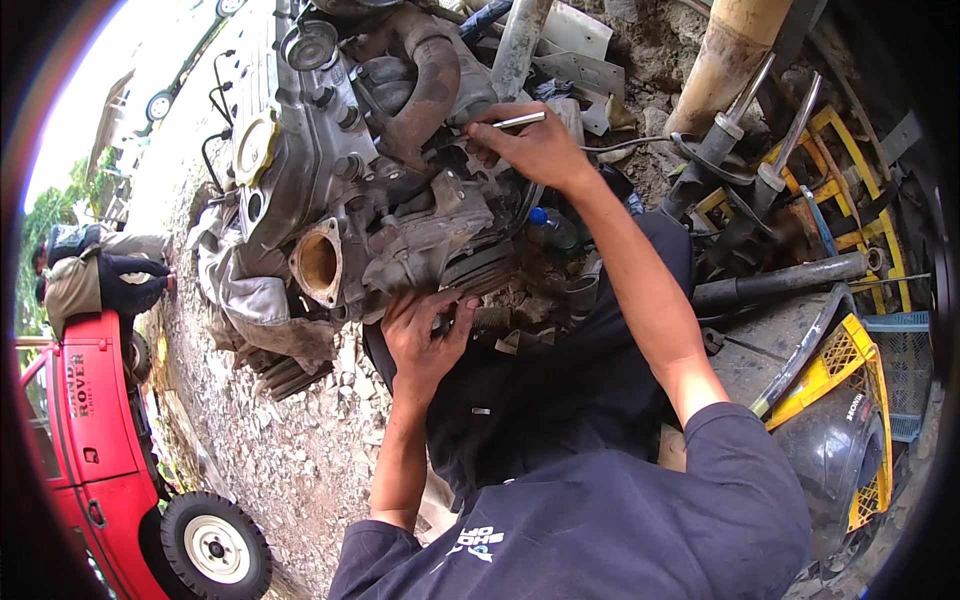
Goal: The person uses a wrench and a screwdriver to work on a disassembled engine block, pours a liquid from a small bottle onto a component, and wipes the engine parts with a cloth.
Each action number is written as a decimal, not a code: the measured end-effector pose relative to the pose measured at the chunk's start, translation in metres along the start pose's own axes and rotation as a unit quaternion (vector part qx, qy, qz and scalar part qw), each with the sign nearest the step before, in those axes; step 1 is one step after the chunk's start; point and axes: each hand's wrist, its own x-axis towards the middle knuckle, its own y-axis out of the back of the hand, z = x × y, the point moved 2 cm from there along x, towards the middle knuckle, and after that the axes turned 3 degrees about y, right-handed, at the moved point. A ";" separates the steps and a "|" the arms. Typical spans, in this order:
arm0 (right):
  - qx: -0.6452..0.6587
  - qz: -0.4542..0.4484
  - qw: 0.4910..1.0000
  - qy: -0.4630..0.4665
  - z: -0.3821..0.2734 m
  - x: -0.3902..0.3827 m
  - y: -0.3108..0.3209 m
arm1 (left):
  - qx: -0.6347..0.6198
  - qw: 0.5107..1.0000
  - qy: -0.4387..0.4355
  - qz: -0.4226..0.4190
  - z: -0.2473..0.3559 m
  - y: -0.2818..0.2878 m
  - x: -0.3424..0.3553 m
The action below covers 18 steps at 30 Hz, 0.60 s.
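Observation:
In front of me sits a greasy grey engine [400, 240] with a rust-brown curved pipe [432, 95] on top. A slim silver hand tool [521, 121] pokes out past the thumb side of my right hand [515, 145], which is closed round it beside the pipe. Its working end is hidden among the engine parts. My left hand [425, 340] rests at the engine's lower near edge, thumb and fingers apart, fingertips touching the underside. Close by is a round-bored flange [318, 263] with a tan inside. A grey rag [262, 300] drapes over the engine's left side.
A red off-road vehicle [100, 420] stands on the gravel [310, 440] at left, with a person [100, 265] bent over near it. At right lie shock absorbers [715, 150], a yellow crate [850, 400] and a blue basket [900, 370]. A plastic bottle [552, 230] is beside my knee.

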 end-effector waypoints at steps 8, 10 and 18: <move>0.037 -0.032 0.999 -0.013 -0.001 0.001 0.014 | 0.062 0.989 -0.022 -0.130 0.010 0.002 0.024; -0.064 0.042 0.997 0.007 -0.002 0.002 0.009 | 0.076 0.982 -0.017 -0.175 0.014 0.001 0.031; -0.118 0.026 0.993 0.004 -0.019 0.002 -0.002 | 0.038 0.972 0.017 -0.233 0.024 -0.005 0.041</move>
